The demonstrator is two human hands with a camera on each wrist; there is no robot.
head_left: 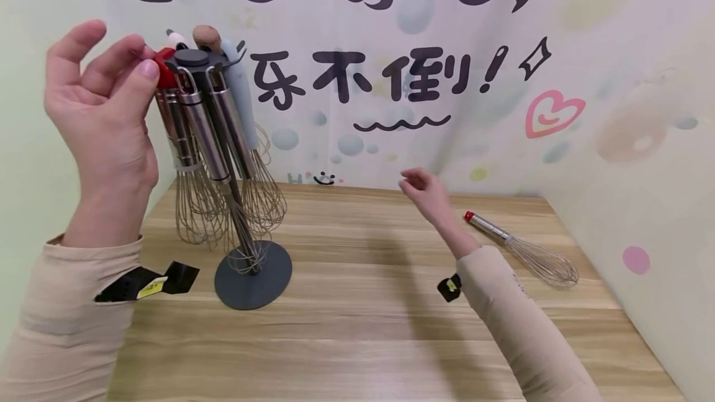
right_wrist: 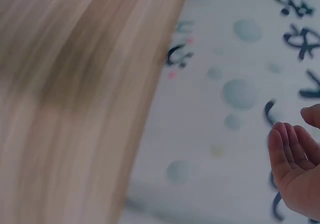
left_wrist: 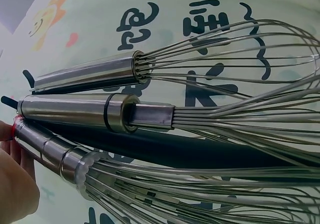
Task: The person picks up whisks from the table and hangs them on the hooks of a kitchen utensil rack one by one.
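3 steel-handled wire whisks [left_wrist: 100, 111] fill the left wrist view; the head view alone shows them hanging on a dark grey round-based rack [head_left: 254, 275] on the wooden desk [head_left: 363, 315]. Left hand [head_left: 103, 110] pinches the red-capped whisk [head_left: 163, 73]; right hand [head_left: 424, 191] hovers relaxed, holding nothing.

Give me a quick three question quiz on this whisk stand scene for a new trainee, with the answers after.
1. True or false: the right hand holds the whisk on the table.
2. What colour is the whisk end that the left hand pinches? A red, B green, C yellow.
3. What do the whisks hang from?

Key: 1 false, it hovers with nothing in it. 2 A. 3 the grey stand with a round base.
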